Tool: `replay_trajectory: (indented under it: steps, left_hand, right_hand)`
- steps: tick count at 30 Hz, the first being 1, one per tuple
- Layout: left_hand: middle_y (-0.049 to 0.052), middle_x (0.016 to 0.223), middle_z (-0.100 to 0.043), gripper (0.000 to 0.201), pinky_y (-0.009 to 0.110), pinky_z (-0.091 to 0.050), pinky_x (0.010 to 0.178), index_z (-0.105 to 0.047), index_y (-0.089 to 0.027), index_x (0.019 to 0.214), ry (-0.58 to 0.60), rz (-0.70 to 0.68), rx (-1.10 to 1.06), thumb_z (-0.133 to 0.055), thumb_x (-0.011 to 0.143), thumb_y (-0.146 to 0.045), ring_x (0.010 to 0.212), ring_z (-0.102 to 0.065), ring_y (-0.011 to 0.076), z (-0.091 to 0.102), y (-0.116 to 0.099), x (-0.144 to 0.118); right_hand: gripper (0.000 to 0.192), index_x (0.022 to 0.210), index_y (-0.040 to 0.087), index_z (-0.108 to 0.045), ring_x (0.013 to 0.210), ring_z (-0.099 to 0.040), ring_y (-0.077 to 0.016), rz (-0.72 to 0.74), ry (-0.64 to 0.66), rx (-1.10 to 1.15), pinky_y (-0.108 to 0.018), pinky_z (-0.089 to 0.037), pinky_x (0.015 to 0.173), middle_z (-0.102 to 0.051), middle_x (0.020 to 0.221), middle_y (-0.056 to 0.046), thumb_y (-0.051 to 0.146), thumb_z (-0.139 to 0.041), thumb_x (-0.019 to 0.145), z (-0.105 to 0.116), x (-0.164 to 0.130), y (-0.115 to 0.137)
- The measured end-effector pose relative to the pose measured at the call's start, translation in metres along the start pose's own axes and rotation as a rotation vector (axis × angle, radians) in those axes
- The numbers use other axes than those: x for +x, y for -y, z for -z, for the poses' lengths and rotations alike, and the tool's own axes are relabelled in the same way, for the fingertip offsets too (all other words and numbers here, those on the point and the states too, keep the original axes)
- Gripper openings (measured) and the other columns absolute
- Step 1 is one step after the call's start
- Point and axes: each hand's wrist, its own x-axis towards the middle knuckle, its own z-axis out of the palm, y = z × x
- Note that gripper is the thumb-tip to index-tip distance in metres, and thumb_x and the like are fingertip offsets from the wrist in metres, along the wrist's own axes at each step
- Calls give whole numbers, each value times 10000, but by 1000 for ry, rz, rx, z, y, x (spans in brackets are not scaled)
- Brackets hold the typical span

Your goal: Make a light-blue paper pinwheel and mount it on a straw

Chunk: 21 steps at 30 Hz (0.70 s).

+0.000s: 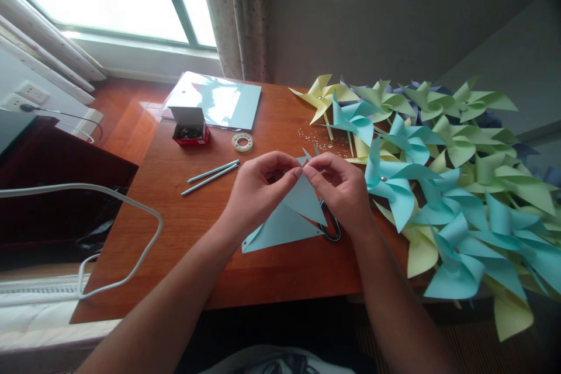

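My left hand (256, 190) and my right hand (342, 187) meet over the middle of the wooden table (175, 210). Both pinch corners of a light blue cut paper sheet (289, 216), whose triangular flaps spread toward me. The fingertips touch at the paper's folded-in points. Black-handled scissors (331, 228) lie on the table under my right hand, partly hidden by the paper.
A large pile of blue, green and yellow paper pinwheels (438, 181) covers the table's right side. Two blue sticks (213, 175), a tape roll (242, 141), a red box of pins (190, 128), a blue paper stack (219, 99) and small scattered beads (319, 140) lie behind. A white cable (131, 210) loops at left.
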Motion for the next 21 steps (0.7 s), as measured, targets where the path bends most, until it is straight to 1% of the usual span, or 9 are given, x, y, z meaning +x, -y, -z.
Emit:
replay_trajectory:
  steps: [8,14,18,21]
  left_hand:
    - [44,805,-718,143,240,-476,665,-742,-150,838,4,-5,5,-804,758,-251,749,-622,159,1,1,1]
    - [48,825,-728,123,240,-481,677,-742,-145,861,17,-33,21,-786,778,-225,768,-630,159,2,3,1]
    - [53,814,-727,120,244,-481,662,-735,-139,856,9,-75,74,-755,822,-253,750,-625,155,2,6,1]
    - [49,791,-719,129,246,-475,637,-731,-140,848,4,-93,131,-742,836,-268,713,-615,148,1,8,1]
  right_hand:
    - [93,837,218,-674,736,-663,-152,-2,2,-28,-251,-536,591,-682,807,-1,276,-688,909,0,0,-1]
    - [71,841,212,-684,729,-649,-138,44,-7,-67,-247,-525,601,-685,830,-1,240,-679,906,0,1,2]
    - [70,823,210,-681,740,-641,-146,73,-4,-109,-259,-529,616,-674,820,-2,188,-660,886,0,2,5]
    - [98,794,210,-678,708,-624,-141,87,-28,-153,-264,-521,614,-666,793,5,141,-648,856,-1,1,5]
